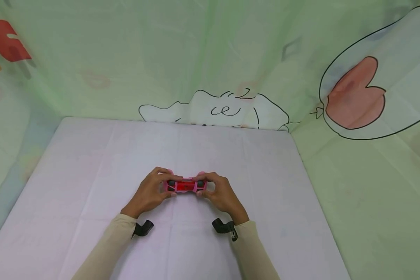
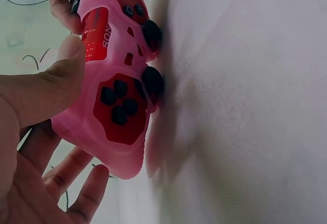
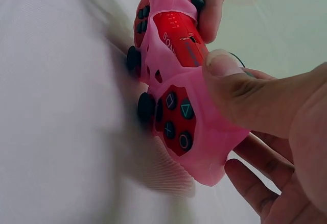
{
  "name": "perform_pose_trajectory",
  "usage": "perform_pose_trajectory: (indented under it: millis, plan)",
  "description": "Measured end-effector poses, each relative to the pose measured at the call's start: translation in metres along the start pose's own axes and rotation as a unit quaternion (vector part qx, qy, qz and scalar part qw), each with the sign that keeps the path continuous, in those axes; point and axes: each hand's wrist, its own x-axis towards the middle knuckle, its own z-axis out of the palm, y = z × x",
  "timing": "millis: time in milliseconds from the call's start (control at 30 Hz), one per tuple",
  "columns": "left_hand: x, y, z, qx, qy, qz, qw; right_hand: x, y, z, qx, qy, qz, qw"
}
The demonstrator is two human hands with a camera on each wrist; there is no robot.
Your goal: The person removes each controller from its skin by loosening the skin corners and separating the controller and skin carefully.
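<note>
A red game controller (image 1: 185,186) in a pink rubbery cover is held at both ends near the middle of the white-covered table. My left hand (image 1: 150,193) grips one end, its thumb and fingers on opposite sides. The other end is pinched by my right hand (image 1: 223,194) in the same way. In the left wrist view, directional buttons (image 2: 119,101) show on the controller's face. The right wrist view shows the symbol buttons (image 3: 178,119). Both black thumbsticks (image 3: 146,106) point down at the cloth, touching or very close to it. Parts of the pink grips are behind my fingers.
White cloth (image 1: 266,171) covers the table. Pale green printed sheets (image 1: 126,58) hang at the back and sides, close to the table's edges. A small black camera (image 1: 143,228) sits on the left wrist, and another black camera (image 1: 223,226) on the right.
</note>
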Motion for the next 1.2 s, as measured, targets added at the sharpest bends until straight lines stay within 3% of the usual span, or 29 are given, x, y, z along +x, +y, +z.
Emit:
perform_pose_trajectory:
  millis: [467, 767, 1033, 1200]
  plan:
    - [0.003, -0.001, 0.004, -0.007, -0.007, 0.007, 0.9999, 0.021, -0.012, -0.008, -0.041, -0.094, -0.052, 0.9933]
    - [0.003, -0.001, 0.003, -0.005, -0.004, -0.008, 1.0000, 0.033, -0.010, -0.020, -0.129, -0.115, -0.108, 0.9791]
    - [0.002, 0.000, 0.002, 0.009, -0.008, -0.021, 0.9997, 0.046, -0.008, -0.029, -0.184, -0.132, -0.105, 0.9684]
    - [0.004, -0.001, 0.003, 0.009, -0.009, -0.017, 0.9998, 0.057, -0.005, -0.032, -0.179, -0.174, -0.096, 0.9636]
